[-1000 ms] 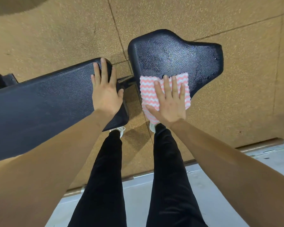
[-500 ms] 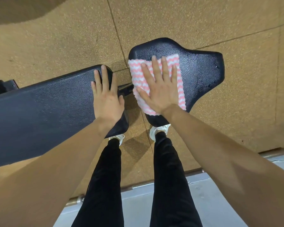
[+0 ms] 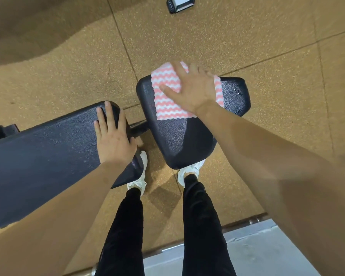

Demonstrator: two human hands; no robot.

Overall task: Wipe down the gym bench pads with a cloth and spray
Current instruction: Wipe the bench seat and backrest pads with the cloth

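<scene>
Standing against the bench, the person has their white shoes (image 3: 139, 176) tucked just under the near edges of both pads. Next out, the left hand (image 3: 114, 142) lies flat on the end of the long back pad (image 3: 48, 156), fingers straight and close together, gripping nothing. It reads as a brace for the lean forward.

Further out, the right hand (image 3: 189, 90) presses the cloth (image 3: 171, 111) onto the far half of the seat pad (image 3: 179, 144). The palm is down, the fingers are spread and the arm reaches well forward. The two hands are well apart, one on each pad.

The cloth looks thin, light and limp, so I judge it would bunch or skid if pinched at a corner. Broad palm pressure over its middle suits it best. The pad's grained vinyl surface looks firm and probably gives enough friction to drag the cloth's trailing edge. The cloth's far corner seems to overhang the pad's far edge, but blur there hides whether the fingertips curl over it.

Beyond lies speckled tan floor (image 3: 68, 66). No spray bottle is in view.
</scene>
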